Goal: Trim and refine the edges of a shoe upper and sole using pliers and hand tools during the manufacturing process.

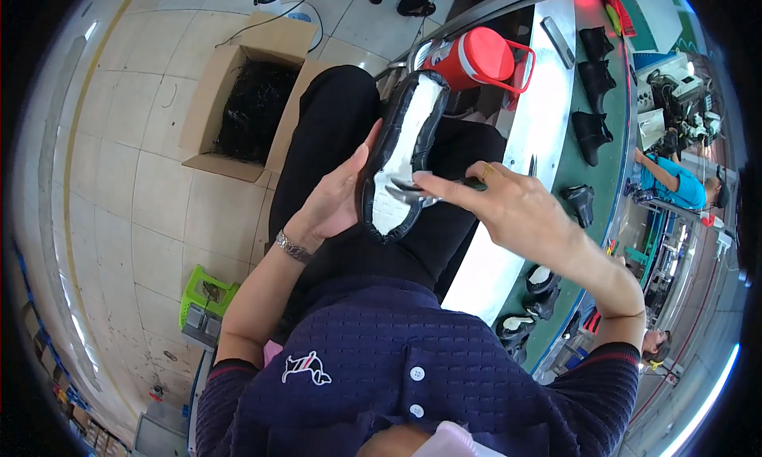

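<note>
A black shoe upper (389,147) lies bottom up over my lap, its black edge folded in around a white insole board (405,140). My left hand (341,195) grips it from the left side, near the wider lower end. In my right hand (508,203) is a dark metal tool with curved jaws (405,190), which looks like pincers. Its jaws touch the white board near the right edge. My fingers cover most of its handles.
Left of my legs stands an open cardboard box (214,155) with black scraps. A red jug (476,56) with a handle is beyond my knees. At right, a green conveyor belt (587,187) carries several black shoes (589,136) beside a white ledge (548,116). A green basket (208,290) sits lower left.
</note>
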{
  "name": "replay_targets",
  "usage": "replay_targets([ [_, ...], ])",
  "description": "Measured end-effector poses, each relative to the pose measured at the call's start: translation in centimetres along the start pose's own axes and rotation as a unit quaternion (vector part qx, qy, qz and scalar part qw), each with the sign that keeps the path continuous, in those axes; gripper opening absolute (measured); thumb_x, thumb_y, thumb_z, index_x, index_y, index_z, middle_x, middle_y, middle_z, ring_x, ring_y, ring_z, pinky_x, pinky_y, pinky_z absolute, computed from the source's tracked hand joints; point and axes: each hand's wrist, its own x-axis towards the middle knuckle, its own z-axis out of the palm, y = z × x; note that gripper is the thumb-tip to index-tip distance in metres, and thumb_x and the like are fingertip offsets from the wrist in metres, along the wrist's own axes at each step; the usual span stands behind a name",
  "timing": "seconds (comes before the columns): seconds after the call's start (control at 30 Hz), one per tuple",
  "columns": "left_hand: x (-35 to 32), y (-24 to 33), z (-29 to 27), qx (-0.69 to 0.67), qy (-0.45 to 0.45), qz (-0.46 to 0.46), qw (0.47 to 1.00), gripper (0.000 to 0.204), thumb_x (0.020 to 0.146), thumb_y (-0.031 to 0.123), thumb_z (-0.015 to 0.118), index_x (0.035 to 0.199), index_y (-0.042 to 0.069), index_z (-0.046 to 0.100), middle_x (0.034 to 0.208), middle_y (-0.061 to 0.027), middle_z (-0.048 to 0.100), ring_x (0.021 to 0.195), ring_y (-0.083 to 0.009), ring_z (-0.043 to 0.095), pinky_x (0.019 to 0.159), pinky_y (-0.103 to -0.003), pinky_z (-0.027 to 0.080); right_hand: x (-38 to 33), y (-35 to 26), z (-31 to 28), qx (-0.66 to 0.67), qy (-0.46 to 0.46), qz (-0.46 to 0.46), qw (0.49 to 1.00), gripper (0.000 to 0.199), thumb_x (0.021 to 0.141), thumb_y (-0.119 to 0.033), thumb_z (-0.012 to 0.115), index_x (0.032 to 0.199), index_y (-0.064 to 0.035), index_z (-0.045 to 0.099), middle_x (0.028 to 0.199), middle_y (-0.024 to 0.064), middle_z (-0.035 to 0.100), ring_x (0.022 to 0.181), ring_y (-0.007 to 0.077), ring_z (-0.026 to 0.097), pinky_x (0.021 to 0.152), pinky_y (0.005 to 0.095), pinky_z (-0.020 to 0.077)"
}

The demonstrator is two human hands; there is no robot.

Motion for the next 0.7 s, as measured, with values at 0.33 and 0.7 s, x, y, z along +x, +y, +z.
replay_targets([
  [0.33,0.2,-0.6,2.6,0.130,0.065,0.047,0.988,0.066,0.101,0.038,0.043,0.153,0.020,0.007,0.152,-0.0095,0.027,0.137,-0.0208,0.032,0.110,-0.036,0.032,1.0,0.8,3.0,-0.047,0.089,-0.023,0.995,0.069,0.081,-0.012,0.066,0.137,-0.0457,0.044,0.061,0.0017,0.048,0.051,0.0169,0.055,0.044,0.0297,0.0465],
  [0.7,0.0,-0.5,1.4,0.234,0.078,0.031,0.969,0.087,0.089,0.010,0.062,0.154,0.017,0.004,0.147,-0.0091,0.031,0.128,-0.0170,0.040,0.106,-0.032,0.035,2.6,0.1,0.2,0.122,0.196,-0.038,0.972,0.061,0.086,-0.017,0.065,0.142,-0.0219,0.042,0.065,0.0088,0.061,0.050,0.0266,0.058,0.044,0.0375,0.0432],
])
